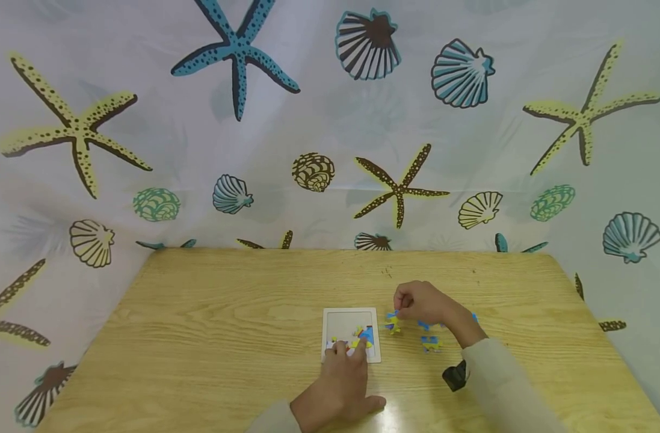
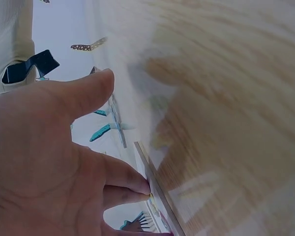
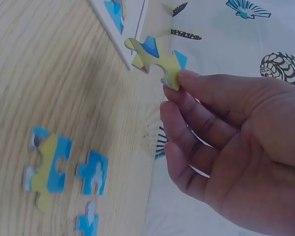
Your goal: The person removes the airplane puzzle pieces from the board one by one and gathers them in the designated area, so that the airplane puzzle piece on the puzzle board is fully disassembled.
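Note:
A square white puzzle tray (image 1: 337,317) lies on the table with several joined pieces (image 1: 366,334) along its lower and right parts. My left hand (image 1: 340,379) rests at the tray's near edge, fingertips on the pieces, thumb stretched out to the right. The left wrist view shows those fingers (image 2: 125,179) reaching over the tray's rim. Just right of the tray, my right hand (image 1: 424,302) pinches a yellow and blue jigsaw piece (image 3: 160,61) by one end between thumb and forefinger. Its other fingers (image 3: 179,162) are loosely bent below.
Loose jigsaw pieces lie to the right, among them a yellow and blue one (image 1: 431,344) and a blue one (image 3: 93,172). The right forearm partly covers others. A dark wrist device (image 1: 455,376) sits by the right sleeve. A shell-patterned cloth (image 1: 319,120) hangs behind the wooden table (image 1: 216,325).

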A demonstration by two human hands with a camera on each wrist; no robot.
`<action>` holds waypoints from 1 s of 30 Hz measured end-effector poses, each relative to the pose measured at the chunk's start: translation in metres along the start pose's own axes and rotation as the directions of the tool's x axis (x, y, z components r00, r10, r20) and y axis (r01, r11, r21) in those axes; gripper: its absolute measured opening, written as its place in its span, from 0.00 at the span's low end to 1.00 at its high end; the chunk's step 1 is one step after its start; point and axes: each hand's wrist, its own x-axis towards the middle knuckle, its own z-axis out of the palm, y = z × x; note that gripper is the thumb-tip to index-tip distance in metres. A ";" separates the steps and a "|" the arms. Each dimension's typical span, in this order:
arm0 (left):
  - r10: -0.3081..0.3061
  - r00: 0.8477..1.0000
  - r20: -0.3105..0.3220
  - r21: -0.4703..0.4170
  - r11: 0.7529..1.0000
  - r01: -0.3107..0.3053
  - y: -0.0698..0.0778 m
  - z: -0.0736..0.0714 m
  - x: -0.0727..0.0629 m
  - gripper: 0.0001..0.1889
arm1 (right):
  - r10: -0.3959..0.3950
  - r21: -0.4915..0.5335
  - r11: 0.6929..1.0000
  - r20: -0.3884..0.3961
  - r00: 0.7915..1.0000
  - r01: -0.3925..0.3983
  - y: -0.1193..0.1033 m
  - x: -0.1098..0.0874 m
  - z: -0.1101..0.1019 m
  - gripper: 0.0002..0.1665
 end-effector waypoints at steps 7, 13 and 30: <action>0.017 0.999 -0.030 0.016 1.000 -0.017 -0.001 0.002 0.000 0.49 | 0.015 -0.014 1.000 0.003 1.000 -0.015 0.009 -0.008 -0.008 0.04; 0.033 0.999 -0.041 -0.002 0.999 -0.033 -0.001 0.002 0.001 0.49 | 0.027 -0.025 0.999 0.001 1.000 -0.027 0.015 -0.016 -0.016 0.04; 0.050 0.998 -0.049 -0.052 0.997 -0.052 -0.001 0.004 0.000 0.49 | 0.111 0.018 0.994 0.053 0.992 -0.112 0.047 -0.039 -0.034 0.03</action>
